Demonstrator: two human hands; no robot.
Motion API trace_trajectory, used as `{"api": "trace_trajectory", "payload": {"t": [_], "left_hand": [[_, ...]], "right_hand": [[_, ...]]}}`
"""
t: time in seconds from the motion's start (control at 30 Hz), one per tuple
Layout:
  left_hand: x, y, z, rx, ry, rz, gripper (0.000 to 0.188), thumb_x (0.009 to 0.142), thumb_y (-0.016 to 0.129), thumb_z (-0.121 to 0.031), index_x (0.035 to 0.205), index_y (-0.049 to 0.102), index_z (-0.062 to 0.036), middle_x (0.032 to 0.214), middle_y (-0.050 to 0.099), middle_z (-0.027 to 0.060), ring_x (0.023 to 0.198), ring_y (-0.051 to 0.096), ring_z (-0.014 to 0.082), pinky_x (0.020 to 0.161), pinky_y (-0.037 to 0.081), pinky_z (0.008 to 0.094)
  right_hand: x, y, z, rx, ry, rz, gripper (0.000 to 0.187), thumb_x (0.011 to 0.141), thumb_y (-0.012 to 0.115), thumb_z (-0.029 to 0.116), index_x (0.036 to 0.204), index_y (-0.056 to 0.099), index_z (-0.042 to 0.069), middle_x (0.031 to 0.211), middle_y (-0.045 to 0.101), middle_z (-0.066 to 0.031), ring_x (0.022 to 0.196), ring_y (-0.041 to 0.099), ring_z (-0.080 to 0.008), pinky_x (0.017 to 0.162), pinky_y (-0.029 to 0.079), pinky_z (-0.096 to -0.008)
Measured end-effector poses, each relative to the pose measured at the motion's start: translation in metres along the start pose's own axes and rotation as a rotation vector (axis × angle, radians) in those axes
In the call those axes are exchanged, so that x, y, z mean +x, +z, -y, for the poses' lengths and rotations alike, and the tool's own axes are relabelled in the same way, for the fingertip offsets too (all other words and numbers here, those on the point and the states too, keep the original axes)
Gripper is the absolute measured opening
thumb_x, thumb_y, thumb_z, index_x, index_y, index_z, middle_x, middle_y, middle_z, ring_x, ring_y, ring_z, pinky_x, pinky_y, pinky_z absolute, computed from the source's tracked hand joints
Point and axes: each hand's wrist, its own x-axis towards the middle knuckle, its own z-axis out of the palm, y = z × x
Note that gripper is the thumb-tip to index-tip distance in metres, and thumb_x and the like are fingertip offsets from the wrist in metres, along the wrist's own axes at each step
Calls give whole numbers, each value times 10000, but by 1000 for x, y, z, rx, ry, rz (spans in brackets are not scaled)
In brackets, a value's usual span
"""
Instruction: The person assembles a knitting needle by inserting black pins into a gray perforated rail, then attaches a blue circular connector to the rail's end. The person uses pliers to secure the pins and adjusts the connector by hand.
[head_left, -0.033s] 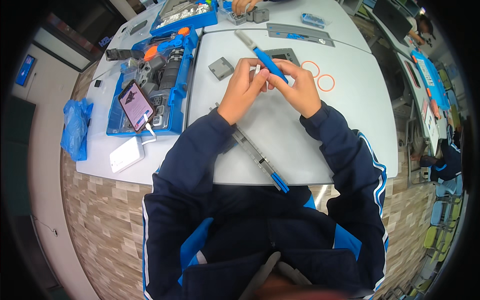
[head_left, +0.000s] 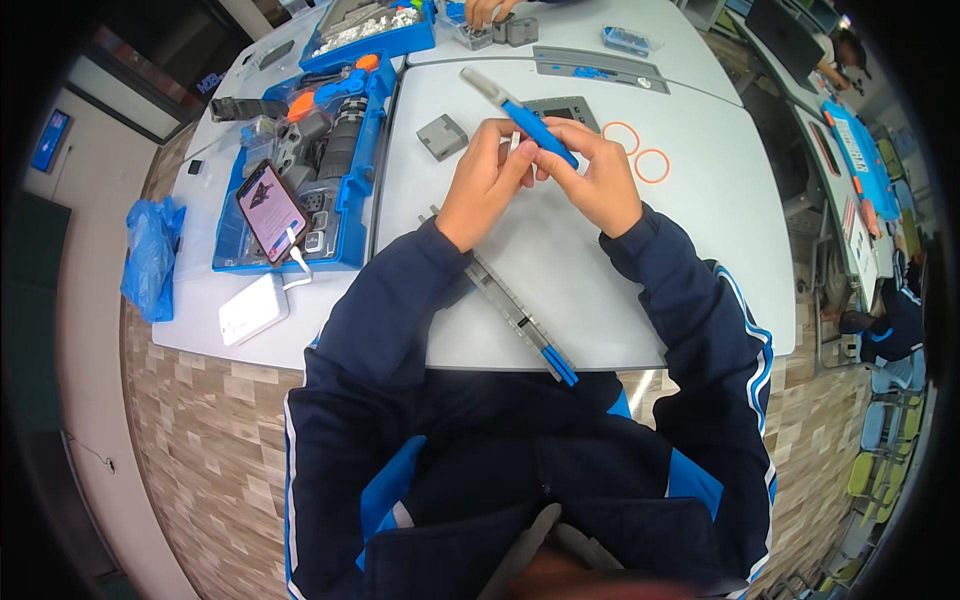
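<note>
Both my hands are together over the table's middle. In my right hand is a slim blue stick with a pale grey end, slanting up to the left; its exact kind is unclear. My left hand has its fingers closed around a small whitish piece, mostly hidden by the fingers, close to the stick. Below my hands lies a long grey building-beam assembly with a blue end, reaching over the table's front edge. A grey block sits left of my hands. Behind them, a dark grey plate is partly covered.
At left stands a blue parts case with a phone leaning on it, cabled to a white power bank. Two orange rings lie right. A grey tray is farther back, near another person's hand.
The stick's pale end has shifted slightly to the left and down. My hands otherwise keep their places.
</note>
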Motion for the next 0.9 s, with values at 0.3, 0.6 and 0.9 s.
{"api": "trace_trajectory", "payload": {"t": [0.3,0.6,0.9], "left_hand": [[7,-15,10,-126,-15,-291,225,1036,478,-236,1038,540,-20,880,585,54,688,570,118,595,452,266],[0,-22,28,-658,-272,64,409,1047,412,-347,1164,550,20,1003,564,75,840,512,146,703,419,266],[-11,8,28,-672,-426,23,336,1054,393,-382,1063,532,-76,981,499,12,816,468,118,677,377,259]], "right_hand": [[-24,-19,-23,-204,223,-83,125,924,599,154,918,654,41,793,663,-95,744,660,-202,685,476,-300],[-32,-23,-43,-47,182,-95,152,915,656,165,987,654,30,793,678,-86,775,658,-175,674,494,-281],[-28,6,-15,-267,-72,-82,167,871,672,130,998,658,21,840,681,-134,777,655,-305,681,515,-357]]}}
